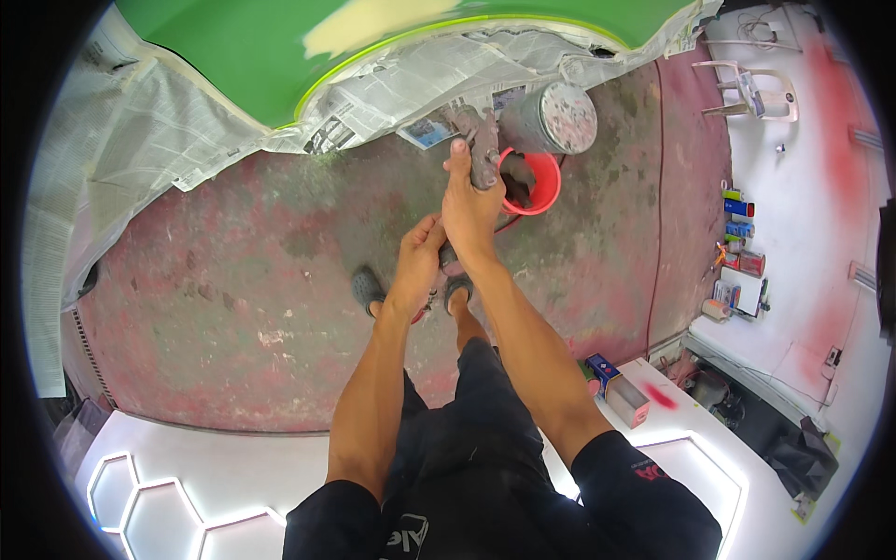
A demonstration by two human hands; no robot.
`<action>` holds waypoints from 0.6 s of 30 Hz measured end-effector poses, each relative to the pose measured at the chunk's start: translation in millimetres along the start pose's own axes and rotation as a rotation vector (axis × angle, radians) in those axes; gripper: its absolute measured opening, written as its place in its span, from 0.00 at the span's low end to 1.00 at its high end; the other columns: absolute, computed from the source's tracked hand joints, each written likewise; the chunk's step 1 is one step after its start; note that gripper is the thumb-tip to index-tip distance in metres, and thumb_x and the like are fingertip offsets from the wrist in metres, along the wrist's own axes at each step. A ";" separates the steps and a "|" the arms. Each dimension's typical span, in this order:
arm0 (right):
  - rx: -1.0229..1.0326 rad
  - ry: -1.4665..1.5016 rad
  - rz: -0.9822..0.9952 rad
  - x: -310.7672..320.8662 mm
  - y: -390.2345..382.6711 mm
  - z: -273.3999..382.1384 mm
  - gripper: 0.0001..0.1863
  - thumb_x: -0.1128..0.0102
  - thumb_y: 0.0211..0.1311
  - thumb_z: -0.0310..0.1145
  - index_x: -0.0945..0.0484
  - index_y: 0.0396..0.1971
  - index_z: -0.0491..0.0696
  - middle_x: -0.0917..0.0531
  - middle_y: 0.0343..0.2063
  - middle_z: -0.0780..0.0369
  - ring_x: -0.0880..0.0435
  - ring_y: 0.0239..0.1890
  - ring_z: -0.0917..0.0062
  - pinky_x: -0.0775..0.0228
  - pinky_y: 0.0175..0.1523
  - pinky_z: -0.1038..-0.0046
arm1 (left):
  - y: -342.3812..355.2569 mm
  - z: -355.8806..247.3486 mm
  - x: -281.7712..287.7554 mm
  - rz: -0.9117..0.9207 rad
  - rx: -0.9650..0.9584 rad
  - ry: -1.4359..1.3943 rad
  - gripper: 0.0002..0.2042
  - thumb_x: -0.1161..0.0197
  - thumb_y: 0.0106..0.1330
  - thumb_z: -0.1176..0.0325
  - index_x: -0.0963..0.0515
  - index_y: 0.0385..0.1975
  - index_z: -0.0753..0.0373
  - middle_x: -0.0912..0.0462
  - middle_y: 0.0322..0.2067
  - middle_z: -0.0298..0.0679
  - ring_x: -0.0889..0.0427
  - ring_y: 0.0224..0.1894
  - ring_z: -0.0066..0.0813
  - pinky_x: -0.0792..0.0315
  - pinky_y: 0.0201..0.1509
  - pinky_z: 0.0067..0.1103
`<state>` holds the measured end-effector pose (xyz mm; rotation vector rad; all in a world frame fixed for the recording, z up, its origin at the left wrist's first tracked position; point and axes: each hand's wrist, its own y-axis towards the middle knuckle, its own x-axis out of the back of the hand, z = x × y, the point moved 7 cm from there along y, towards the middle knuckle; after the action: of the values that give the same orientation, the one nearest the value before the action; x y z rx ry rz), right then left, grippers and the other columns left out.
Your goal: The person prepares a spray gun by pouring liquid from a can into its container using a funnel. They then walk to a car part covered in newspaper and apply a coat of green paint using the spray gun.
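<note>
My right hand [469,203] grips the upper part of a long, dust-smeared grey tool [483,161], with the thumb lying along it. My left hand [420,252] is closed on the tool's lower end, where a red hose [507,224] shows behind it. Just beyond my right hand stands a red bucket [547,191] with dark material inside. A paint-spattered metal can [567,121] is behind the bucket. Above them is a green panel [215,70] with a pale patch and a yellow-green tape line, its lower part masked with newspaper [364,93].
A white plastic chair [775,93] lies at the upper right. Small cans and boxes [737,229] line the white wall at the right. Boxes [611,387] rest on a white surface at lower right. My feet in dark clogs [369,289] stand on the stained floor [224,308].
</note>
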<state>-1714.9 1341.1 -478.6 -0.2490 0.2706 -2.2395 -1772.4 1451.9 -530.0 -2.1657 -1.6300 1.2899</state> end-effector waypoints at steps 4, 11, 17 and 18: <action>0.110 -0.033 -0.016 -3.9 10.0 -1.6 0.24 0.37 0.76 0.52 0.20 0.34 0.42 0.25 0.22 0.69 0.32 0.21 0.87 0.42 0.26 0.77 | 7.2 0.1 -0.7 -0.023 0.037 -0.026 0.14 0.49 0.83 0.65 0.21 0.57 0.65 0.15 0.44 0.32 0.19 0.41 0.16 0.24 0.43 0.16; -0.020 -0.035 0.061 -4.2 14.0 -8.7 0.24 0.38 0.77 0.49 0.22 0.40 0.39 0.23 0.25 0.65 0.27 0.28 0.80 0.33 0.34 0.70 | 9.8 6.2 2.3 -0.028 0.060 -0.069 0.13 0.45 0.82 0.63 0.20 0.56 0.63 0.14 0.46 0.31 0.18 0.43 0.16 0.23 0.49 0.17; 0.029 -0.033 0.050 -7.8 9.1 3.8 0.23 0.37 0.77 0.49 0.21 0.40 0.39 0.22 0.26 0.67 0.27 0.28 0.83 0.34 0.34 0.73 | 11.8 9.0 5.9 0.016 0.079 -0.048 0.14 0.46 0.83 0.63 0.20 0.57 0.62 0.14 0.45 0.31 0.18 0.44 0.15 0.23 0.48 0.18; 0.001 -0.034 0.049 -6.7 5.0 5.7 0.22 0.37 0.76 0.49 0.20 0.40 0.40 0.21 0.27 0.67 0.26 0.28 0.84 0.35 0.33 0.74 | 9.5 5.4 4.9 0.015 0.039 -0.044 0.14 0.47 0.83 0.63 0.20 0.56 0.62 0.14 0.42 0.30 0.19 0.40 0.14 0.24 0.42 0.16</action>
<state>-1705.5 1342.6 -475.2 -0.2774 0.2547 -2.1853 -1769.1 1450.2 -541.5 -2.1456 -1.5937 1.3712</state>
